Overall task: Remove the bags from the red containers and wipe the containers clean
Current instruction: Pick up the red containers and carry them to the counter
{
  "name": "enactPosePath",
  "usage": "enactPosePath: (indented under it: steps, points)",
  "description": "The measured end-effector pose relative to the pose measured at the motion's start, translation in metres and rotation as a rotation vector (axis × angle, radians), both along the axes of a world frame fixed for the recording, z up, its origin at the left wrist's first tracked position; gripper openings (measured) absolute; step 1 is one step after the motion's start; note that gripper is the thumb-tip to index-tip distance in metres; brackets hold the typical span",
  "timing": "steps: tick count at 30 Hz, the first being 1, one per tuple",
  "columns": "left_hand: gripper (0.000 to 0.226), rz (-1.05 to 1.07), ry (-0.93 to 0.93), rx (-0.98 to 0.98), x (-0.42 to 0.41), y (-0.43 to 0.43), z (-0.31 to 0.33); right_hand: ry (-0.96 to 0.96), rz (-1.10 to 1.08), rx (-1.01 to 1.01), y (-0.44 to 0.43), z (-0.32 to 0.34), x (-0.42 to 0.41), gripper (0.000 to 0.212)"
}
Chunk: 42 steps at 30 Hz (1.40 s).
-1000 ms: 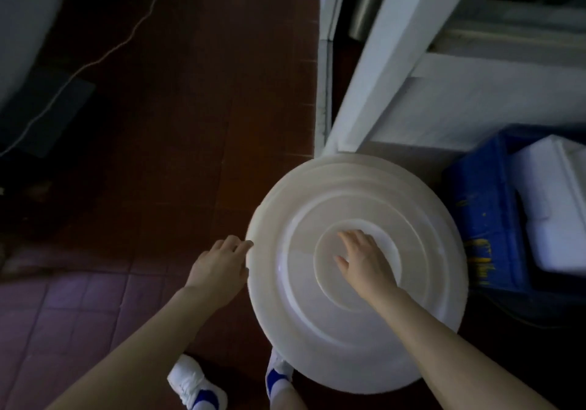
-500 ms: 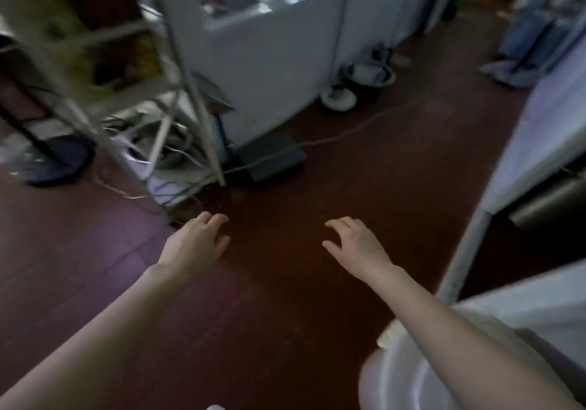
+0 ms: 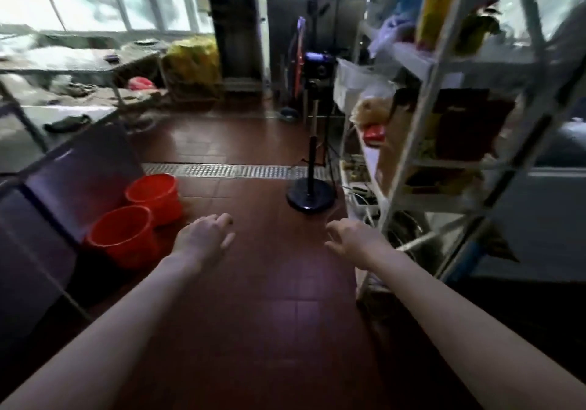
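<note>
Two red containers stand side by side on the tiled floor at the left, against a dark panel: the nearer red container (image 3: pixel 122 235) and the farther red container (image 3: pixel 155 194). Both look open at the top; no bag shows in them. My left hand (image 3: pixel 203 235) hangs over the floor just right of the nearer container, fingers relaxed and holding nothing. My right hand (image 3: pixel 352 238) is stretched forward over the floor, fingers loosely spread and also empty.
A fan stand with a round black base (image 3: pixel 310 198) is on the floor ahead at the right. A white metal shelf rack (image 3: pixel 409 162) full of goods lines the right side. A metal drain grate (image 3: pixel 228 170) crosses the floor. Cluttered tables (image 3: pixel 63 60) fill the left.
My view has swung away from the white round lid my hands touched a second ago. Both hands left the lid and now hang empty over the floor, with the red containers in sight.
</note>
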<state>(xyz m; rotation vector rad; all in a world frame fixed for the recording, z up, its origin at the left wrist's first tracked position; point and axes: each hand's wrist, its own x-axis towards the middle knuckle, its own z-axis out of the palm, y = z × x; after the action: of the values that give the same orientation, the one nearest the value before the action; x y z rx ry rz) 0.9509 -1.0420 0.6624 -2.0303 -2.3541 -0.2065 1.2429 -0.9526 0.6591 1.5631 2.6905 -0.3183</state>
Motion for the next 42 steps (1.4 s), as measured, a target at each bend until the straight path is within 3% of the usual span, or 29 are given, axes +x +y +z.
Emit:
enactPosePath:
  steps: [6, 22, 33, 42]
  points:
    - [0.03, 0.263, 0.01, -0.053, -0.126, 0.046, -0.004, -0.024, 0.236, 0.023, 0.109, 0.006, -0.153, 0.043]
    - [0.027, 0.671, -0.16, -0.039, -0.384, 0.237, -0.033, -0.039, 0.613, 0.02, 0.402, -0.002, -0.492, 0.04]
    - [0.025, 0.711, -0.292, -0.073, -0.62, 0.403, -0.094, -0.093, 0.622, -0.059, 0.566, -0.068, -0.742, 0.037]
    - [0.023, 0.713, -0.399, -0.133, -0.763, 0.54, -0.132, -0.128, 0.618, -0.173, 0.704, -0.111, -0.882, 0.037]
